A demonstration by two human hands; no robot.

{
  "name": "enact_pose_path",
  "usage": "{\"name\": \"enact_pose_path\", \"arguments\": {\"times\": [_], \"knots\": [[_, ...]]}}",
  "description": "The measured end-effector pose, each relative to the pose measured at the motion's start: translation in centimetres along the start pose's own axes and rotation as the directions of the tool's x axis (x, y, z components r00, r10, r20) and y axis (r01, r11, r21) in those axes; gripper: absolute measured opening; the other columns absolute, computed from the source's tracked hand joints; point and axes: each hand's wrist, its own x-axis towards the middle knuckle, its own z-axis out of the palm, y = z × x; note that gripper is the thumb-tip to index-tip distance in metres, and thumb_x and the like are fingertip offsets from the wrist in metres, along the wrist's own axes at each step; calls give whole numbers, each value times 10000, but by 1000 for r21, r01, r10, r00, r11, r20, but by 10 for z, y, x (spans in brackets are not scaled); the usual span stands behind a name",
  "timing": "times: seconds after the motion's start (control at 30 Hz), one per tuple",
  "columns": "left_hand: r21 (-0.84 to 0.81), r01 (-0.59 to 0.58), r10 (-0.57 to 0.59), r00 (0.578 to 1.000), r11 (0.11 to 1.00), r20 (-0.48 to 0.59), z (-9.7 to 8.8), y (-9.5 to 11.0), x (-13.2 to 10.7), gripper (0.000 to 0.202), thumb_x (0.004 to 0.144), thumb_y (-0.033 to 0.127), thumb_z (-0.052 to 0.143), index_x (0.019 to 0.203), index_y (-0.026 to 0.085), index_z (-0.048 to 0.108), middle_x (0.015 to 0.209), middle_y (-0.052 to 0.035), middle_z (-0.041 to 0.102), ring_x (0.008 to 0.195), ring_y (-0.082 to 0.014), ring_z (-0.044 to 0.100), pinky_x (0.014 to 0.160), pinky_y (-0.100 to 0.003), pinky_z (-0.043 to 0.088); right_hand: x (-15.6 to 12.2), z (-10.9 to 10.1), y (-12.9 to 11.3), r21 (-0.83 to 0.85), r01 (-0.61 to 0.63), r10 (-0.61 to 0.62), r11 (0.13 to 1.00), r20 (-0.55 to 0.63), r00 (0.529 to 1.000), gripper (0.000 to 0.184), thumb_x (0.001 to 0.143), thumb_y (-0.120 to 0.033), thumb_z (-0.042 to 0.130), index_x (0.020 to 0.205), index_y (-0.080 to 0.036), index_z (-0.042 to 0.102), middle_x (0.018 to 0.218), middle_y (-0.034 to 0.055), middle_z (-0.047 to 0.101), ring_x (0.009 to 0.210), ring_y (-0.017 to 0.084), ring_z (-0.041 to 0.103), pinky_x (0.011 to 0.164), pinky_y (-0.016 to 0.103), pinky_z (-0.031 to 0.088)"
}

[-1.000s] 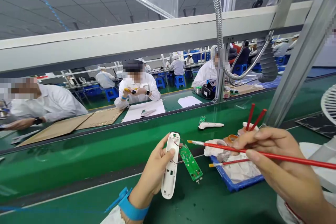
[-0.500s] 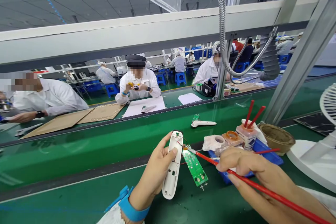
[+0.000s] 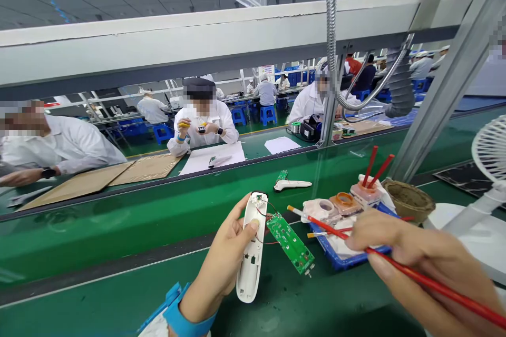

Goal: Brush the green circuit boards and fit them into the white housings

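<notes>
My left hand (image 3: 229,253) grips a white plastic housing (image 3: 251,253), long and hollow, with the thumb pressed on its inside. A green circuit board (image 3: 290,242) hangs beside the housing on thin dark and red wires. In my right hand (image 3: 419,258) is a red-handled brush (image 3: 336,230), pinched between thumb and fingers. Its bristle tip points left, above and to the right of the board and apart from it. Under the brush lies a blue tray (image 3: 336,260) holding small jars, white tissue and another brush (image 3: 316,234).
A second white housing with a board (image 3: 292,185) lies on the green belt ahead. Two red brushes stand in a jar (image 3: 366,192) by a brown bowl (image 3: 409,200). A white fan (image 3: 490,189) is at right. Co-workers in white sit across the line.
My right hand has drawn the brush up and away from the board, to the right. The board now shows more of its upper end. The camera view has shifted slightly.
</notes>
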Motion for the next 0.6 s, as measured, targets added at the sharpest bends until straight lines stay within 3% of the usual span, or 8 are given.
{"name": "enact_pose_path", "arguments": {"times": [0.17, 0.27, 0.37, 0.5, 0.6], "knots": [[25, 12, -12, 1000, 1000, 20, -2, -6, 3, 670, 793, 332, 635, 1379, 234, 326, 644, 21, 531, 532, -69, 406, 475, -167, 322, 10, 3, -18, 26, 76, -78, 997, 73, 994, 276, 726, 28, 425, 773, -229, 336, 791, -31, 633, 720, 104, 604, 689, 224, 493], [13, -10, 10, 1000, 1000, 15, -2, -7, 3, 680, 783, 324, 648, 1377, 233, 329, 647, 21, 546, 536, -68, 417, 479, -161, 329, 9, 9, -10, 48, 37, -41, 998, 89, 995, 298, 743, 39, 428, 838, -232, 349, 843, -12, 609, 738, 106, 594, 697, 234, 485], [-12, -35, 35, 999, 999, -1, 0, -3, 0, 678, 769, 314, 664, 1365, 238, 349, 785, -18, 624, 591, -76, 467, 526, -165, 374, 5, 9, 5, -3, 18, -17, 1000, 140, 990, 276, 754, 21, 427, 864, -226, 373, 866, 9, 566, 767, 128, 578, 726, 273, 474], [-11, -56, 55, 997, 998, -53, -5, 3, 8, 684, 742, 305, 682, 1350, 238, 374, 965, -59, 655, 610, -80, 501, 543, -179, 398, 1, 5, 19, -101, -32, 33, 994, 5, 999, 240, 773, -27, 447, 871, -234, 377, 852, -1, 579, 841, 144, 583, 799, 275, 451], [18, -73, 75, 991, 997, -108, -25, 2, 36, 694, 695, 261, 698, 1323, 194, 410, 975, -77, 664, 674, -130, 570, 577, -213, 429, -2, -2, 24, -88, -144, 133, 986, -113, 985, 200, 808, -77, 469, 864, -243, 372, 862, -8, 603, 907, 159, 582, 846, 280, 429]]}}
